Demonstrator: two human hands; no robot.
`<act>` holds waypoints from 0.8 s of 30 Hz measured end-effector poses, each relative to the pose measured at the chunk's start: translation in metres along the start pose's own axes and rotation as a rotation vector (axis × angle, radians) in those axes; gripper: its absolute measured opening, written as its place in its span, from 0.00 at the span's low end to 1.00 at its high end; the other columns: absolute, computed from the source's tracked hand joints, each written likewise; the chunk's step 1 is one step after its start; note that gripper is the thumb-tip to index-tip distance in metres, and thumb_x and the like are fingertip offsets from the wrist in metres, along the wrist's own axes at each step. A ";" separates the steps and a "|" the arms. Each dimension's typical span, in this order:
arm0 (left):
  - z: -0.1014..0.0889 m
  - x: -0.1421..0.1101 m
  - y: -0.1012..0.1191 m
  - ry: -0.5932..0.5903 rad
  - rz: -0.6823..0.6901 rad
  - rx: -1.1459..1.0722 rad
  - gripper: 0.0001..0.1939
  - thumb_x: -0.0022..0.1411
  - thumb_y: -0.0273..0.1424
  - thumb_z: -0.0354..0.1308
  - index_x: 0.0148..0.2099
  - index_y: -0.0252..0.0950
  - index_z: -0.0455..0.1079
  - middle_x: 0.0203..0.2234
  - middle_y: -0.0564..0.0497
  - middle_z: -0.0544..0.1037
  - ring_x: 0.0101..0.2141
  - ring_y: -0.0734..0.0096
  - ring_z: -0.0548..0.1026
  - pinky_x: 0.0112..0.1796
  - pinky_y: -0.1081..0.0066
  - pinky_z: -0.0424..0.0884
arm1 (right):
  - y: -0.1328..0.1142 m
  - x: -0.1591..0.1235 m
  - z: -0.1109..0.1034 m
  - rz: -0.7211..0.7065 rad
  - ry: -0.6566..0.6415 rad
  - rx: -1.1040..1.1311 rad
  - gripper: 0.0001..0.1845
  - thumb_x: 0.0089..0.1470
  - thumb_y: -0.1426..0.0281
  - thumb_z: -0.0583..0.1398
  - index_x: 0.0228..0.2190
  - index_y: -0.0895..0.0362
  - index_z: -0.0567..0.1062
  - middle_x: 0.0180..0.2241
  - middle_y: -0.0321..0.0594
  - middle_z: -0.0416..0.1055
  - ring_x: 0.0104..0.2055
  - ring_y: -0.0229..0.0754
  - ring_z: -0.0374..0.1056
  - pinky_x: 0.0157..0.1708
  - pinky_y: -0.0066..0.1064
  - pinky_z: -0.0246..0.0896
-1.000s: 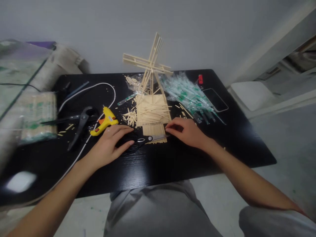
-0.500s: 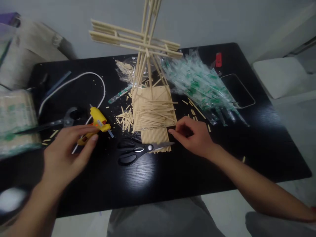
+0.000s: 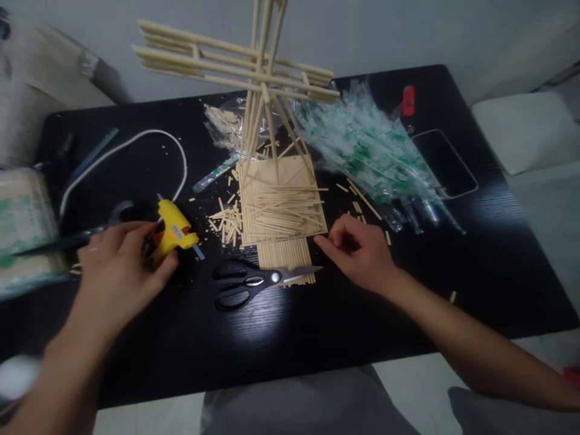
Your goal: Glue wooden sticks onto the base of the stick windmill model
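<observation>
Single head view, looking forward and steeply down over a black table point(image 3: 362, 326).
It sits above the wearer's lap point(image 3: 294, 405), near enough for both the left hand point(image 3: 115, 272) and right hand point(image 3: 362, 251) to show large, and reaches the wall point(image 3: 385, 36) behind; the lower left is blurred, so detail there is hard to judge.

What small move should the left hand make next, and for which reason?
Probably, the left hand should close around the handle of the yellow glue gun: its thumb and fingers lie on either side of that handle, but a firm grip cannot be made out.
</observation>
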State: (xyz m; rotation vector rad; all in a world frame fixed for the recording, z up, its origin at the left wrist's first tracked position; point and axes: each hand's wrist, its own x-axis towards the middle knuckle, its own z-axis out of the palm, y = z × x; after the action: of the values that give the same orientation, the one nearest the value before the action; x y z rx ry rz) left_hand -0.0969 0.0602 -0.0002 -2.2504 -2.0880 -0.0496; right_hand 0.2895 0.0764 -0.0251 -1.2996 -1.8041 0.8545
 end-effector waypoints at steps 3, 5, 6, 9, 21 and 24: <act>0.001 0.001 -0.002 0.000 0.032 0.003 0.26 0.66 0.49 0.49 0.51 0.34 0.73 0.53 0.34 0.77 0.52 0.36 0.74 0.51 0.41 0.69 | -0.001 -0.001 0.001 0.005 0.008 0.004 0.19 0.61 0.65 0.65 0.24 0.52 0.62 0.21 0.29 0.61 0.21 0.33 0.55 0.21 0.29 0.51; 0.001 0.001 -0.005 -0.001 0.050 0.018 0.25 0.66 0.49 0.48 0.49 0.35 0.72 0.51 0.34 0.77 0.51 0.36 0.74 0.50 0.42 0.69 | 0.000 -0.002 0.002 -0.002 0.015 0.008 0.19 0.61 0.65 0.65 0.24 0.52 0.62 0.21 0.29 0.61 0.21 0.33 0.55 0.21 0.29 0.52; 0.000 0.001 -0.006 0.002 0.059 0.025 0.25 0.66 0.49 0.48 0.49 0.35 0.72 0.51 0.35 0.78 0.50 0.37 0.74 0.49 0.42 0.69 | 0.000 -0.002 0.003 -0.010 0.019 0.010 0.19 0.61 0.66 0.65 0.24 0.52 0.62 0.21 0.29 0.61 0.21 0.33 0.55 0.21 0.29 0.52; -0.004 0.000 -0.010 0.046 0.084 -0.018 0.24 0.66 0.49 0.49 0.50 0.35 0.70 0.48 0.35 0.78 0.49 0.39 0.74 0.50 0.44 0.70 | -0.002 -0.002 0.002 -0.042 0.027 0.010 0.18 0.61 0.67 0.65 0.25 0.52 0.63 0.22 0.29 0.63 0.22 0.34 0.58 0.23 0.29 0.56; -0.024 -0.005 0.003 0.099 -0.191 -0.356 0.31 0.58 0.49 0.56 0.58 0.36 0.65 0.39 0.46 0.77 0.33 0.59 0.77 0.31 0.66 0.70 | -0.036 -0.035 0.018 -0.381 -0.216 -0.092 0.07 0.66 0.74 0.60 0.45 0.53 0.75 0.42 0.43 0.77 0.44 0.46 0.72 0.47 0.42 0.73; -0.021 -0.009 0.008 0.050 -0.192 -0.415 0.30 0.59 0.47 0.57 0.58 0.37 0.64 0.35 0.50 0.76 0.27 0.65 0.73 0.29 0.67 0.68 | -0.029 -0.038 0.018 -0.335 -0.153 -0.170 0.08 0.66 0.75 0.60 0.45 0.53 0.75 0.42 0.45 0.76 0.45 0.47 0.72 0.47 0.44 0.73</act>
State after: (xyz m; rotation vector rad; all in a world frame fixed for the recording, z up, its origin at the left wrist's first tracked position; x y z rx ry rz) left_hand -0.0892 0.0496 0.0202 -2.2032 -2.4436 -0.5942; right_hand 0.2688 0.0311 -0.0166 -1.0114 -2.1783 0.6393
